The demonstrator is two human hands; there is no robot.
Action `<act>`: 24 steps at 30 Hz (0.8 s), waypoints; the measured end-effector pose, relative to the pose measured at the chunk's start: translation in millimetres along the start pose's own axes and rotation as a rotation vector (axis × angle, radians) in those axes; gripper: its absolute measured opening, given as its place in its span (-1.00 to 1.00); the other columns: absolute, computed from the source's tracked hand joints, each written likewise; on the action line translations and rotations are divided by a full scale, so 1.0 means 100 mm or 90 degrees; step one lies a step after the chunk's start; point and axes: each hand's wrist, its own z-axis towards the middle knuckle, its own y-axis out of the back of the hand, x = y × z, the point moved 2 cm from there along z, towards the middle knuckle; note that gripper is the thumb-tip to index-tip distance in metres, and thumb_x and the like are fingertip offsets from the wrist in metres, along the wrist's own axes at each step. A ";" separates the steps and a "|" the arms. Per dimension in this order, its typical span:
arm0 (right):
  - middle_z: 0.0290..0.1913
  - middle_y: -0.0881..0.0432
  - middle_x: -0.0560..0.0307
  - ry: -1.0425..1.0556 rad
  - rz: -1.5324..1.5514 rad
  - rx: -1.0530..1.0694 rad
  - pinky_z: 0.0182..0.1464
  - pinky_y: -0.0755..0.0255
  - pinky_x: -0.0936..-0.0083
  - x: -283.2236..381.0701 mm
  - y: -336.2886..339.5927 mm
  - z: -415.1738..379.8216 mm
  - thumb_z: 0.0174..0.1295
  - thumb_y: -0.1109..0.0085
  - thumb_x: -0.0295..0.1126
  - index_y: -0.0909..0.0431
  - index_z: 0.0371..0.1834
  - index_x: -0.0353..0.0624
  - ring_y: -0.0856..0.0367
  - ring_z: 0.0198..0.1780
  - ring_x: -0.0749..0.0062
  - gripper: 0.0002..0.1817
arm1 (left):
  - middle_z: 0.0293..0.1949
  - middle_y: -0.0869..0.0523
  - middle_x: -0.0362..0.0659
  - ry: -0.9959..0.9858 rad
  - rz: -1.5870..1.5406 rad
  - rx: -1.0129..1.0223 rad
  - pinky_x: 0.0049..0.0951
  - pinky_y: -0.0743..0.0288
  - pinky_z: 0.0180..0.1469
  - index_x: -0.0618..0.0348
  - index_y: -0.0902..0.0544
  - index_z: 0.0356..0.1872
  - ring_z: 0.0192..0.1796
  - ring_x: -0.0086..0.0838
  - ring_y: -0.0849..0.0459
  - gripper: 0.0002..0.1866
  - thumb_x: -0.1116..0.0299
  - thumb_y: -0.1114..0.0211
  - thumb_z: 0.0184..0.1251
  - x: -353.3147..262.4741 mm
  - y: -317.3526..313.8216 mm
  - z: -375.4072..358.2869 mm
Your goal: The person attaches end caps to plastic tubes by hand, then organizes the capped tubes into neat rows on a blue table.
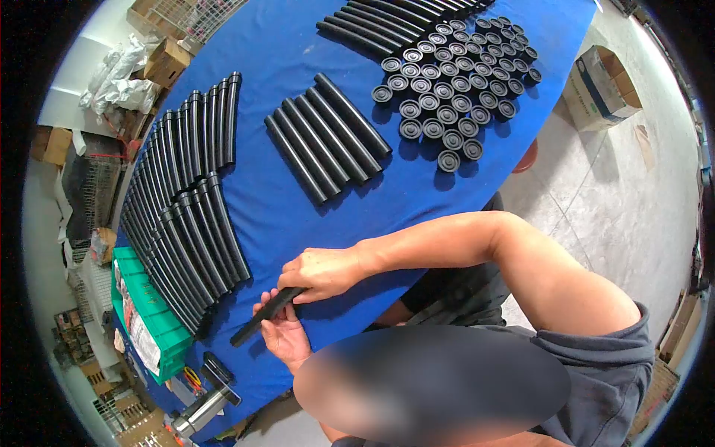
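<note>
Both of my hands are on one short black tube (257, 326), tilted above the blue cloth near the table's front edge. My right hand (322, 273) closes over its upper end, and this hand hides that end. My left hand (288, 337) has its palm up, its fingers curled around the tube's middle. The lower end points toward a green crate (173, 347). Beyond my hands lies a row of several loose black tubes (328, 138). To the left, black tubes with collared ends (195, 141) lie side by side in two overlapping rows.
Several round black caps (447, 115) stand grouped at the back right, beside more black tubes (372, 30). A metal cylindrical tool (201, 410) and yellow-handled scissors (193, 377) sit at the front left. An open cardboard box (603, 89) stands on the floor to the right.
</note>
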 end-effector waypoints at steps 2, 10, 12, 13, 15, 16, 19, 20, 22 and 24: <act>-0.35 -0.71 -0.17 -0.009 -0.061 0.032 -0.19 -0.55 0.00 0.05 -0.01 -0.03 0.17 -0.35 -0.27 -0.66 -0.19 -0.27 -0.71 -0.27 -0.18 -0.71 | 0.37 -0.56 0.09 0.002 -0.015 0.020 0.04 -0.37 0.56 0.27 -0.59 0.23 0.48 -0.02 -0.45 -0.69 0.44 -0.24 0.54 -0.02 0.14 0.01; -0.25 -0.69 -0.13 -0.101 -0.001 0.090 -0.19 -0.59 0.02 -0.01 0.02 0.00 0.19 -0.36 -0.26 -0.63 -0.04 -0.23 -0.70 -0.24 -0.16 -0.66 | 0.38 -0.55 0.09 -0.007 0.009 0.017 0.05 -0.44 0.51 0.28 -0.58 0.24 0.48 -0.04 -0.46 -0.66 0.41 -0.25 0.54 -0.01 0.14 0.02; -0.24 -0.70 -0.14 -0.022 -0.131 0.055 -0.18 -0.59 0.02 0.05 -0.01 -0.02 0.18 -0.36 -0.26 -0.64 -0.05 -0.23 -0.71 -0.25 -0.17 -0.66 | 0.38 -0.55 0.09 0.018 -0.038 0.002 0.05 -0.44 0.51 0.29 -0.58 0.24 0.49 -0.05 -0.44 -0.67 0.42 -0.25 0.54 -0.02 0.19 0.02; -0.23 -0.70 -0.13 -0.025 -0.134 0.082 -0.15 -0.60 0.01 0.07 -0.01 -0.02 0.19 -0.33 -0.29 -0.64 -0.01 -0.23 -0.71 -0.23 -0.17 -0.66 | 0.39 -0.54 0.10 0.015 -0.042 0.017 0.05 -0.44 0.51 0.30 -0.58 0.24 0.49 -0.05 -0.44 -0.67 0.42 -0.24 0.55 -0.03 0.21 0.01; -0.18 -0.64 -0.08 -0.096 -0.004 0.153 -0.18 -0.60 0.04 0.06 0.03 0.02 0.21 -0.33 -0.33 -0.57 0.13 -0.20 -0.70 -0.20 -0.11 -0.58 | 0.40 -0.52 0.11 0.009 -0.050 0.048 0.05 -0.44 0.51 0.31 -0.57 0.24 0.49 -0.05 -0.44 -0.66 0.42 -0.23 0.55 -0.03 0.20 0.01; -0.16 -0.61 -0.06 -0.130 0.062 0.188 -0.20 -0.61 0.05 0.05 0.03 0.04 0.22 -0.34 -0.35 -0.53 0.20 -0.19 -0.69 -0.19 -0.07 -0.54 | 0.41 -0.52 0.11 0.003 -0.034 0.041 0.05 -0.44 0.51 0.31 -0.57 0.25 0.49 -0.05 -0.44 -0.66 0.41 -0.23 0.56 -0.02 0.19 0.01; -0.21 -0.63 -0.11 0.046 -0.037 0.002 -0.20 -0.59 -0.04 0.03 -0.01 0.01 0.23 -0.30 -0.30 -0.58 0.02 -0.21 -0.69 -0.24 -0.15 -0.66 | 0.41 -0.52 0.13 0.010 -0.017 0.017 0.04 -0.44 0.51 0.32 -0.56 0.26 0.49 -0.04 -0.44 -0.64 0.39 -0.21 0.57 -0.02 0.14 0.02; -0.19 -0.64 -0.13 0.024 -0.074 0.035 -0.18 -0.60 -0.03 0.00 -0.04 -0.02 0.23 -0.30 -0.31 -0.59 0.02 -0.23 -0.70 -0.23 -0.16 -0.66 | 0.41 -0.52 0.13 0.010 -0.027 0.021 0.03 -0.44 0.51 0.33 -0.56 0.26 0.50 -0.04 -0.43 -0.65 0.39 -0.21 0.57 -0.03 0.16 0.02; -0.16 -0.68 -0.17 -0.023 -0.145 0.104 -0.15 -0.61 -0.02 0.11 0.00 -0.02 0.23 -0.28 -0.33 -0.60 0.03 -0.25 -0.70 -0.21 -0.18 -0.66 | 0.41 -0.51 0.13 0.012 -0.048 0.027 0.03 -0.44 0.51 0.34 -0.57 0.26 0.51 -0.04 -0.42 -0.65 0.40 -0.21 0.57 -0.03 0.21 0.03; -0.13 -0.66 -0.15 -0.065 -0.059 0.122 -0.16 -0.61 -0.01 0.07 0.01 -0.02 0.22 -0.30 -0.33 -0.55 0.11 -0.23 -0.70 -0.20 -0.16 -0.59 | 0.41 -0.51 0.14 0.013 -0.044 0.028 0.02 -0.44 0.51 0.34 -0.57 0.26 0.50 -0.04 -0.43 -0.65 0.39 -0.20 0.57 -0.03 0.22 0.02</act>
